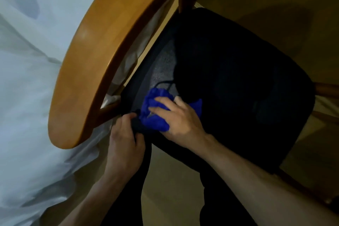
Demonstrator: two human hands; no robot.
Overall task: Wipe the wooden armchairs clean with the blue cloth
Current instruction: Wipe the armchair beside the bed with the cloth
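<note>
A wooden armchair fills the view; its broad curved armrest sweeps from the top centre down to the lower left. A dark seat cushion lies to its right. The bunched blue cloth sits at the cushion's front left corner. My right hand lies on top of the cloth, fingers bent over it and pressing it down. My left hand grips the dark front edge of the cushion just left of the cloth, under the armrest's end.
White bedding crowds the left side, right against the armrest. A thin dark cord lies on the grey seat patch above the cloth. Pale floor shows below, between dark trouser legs. More chair wood shows at the right edge.
</note>
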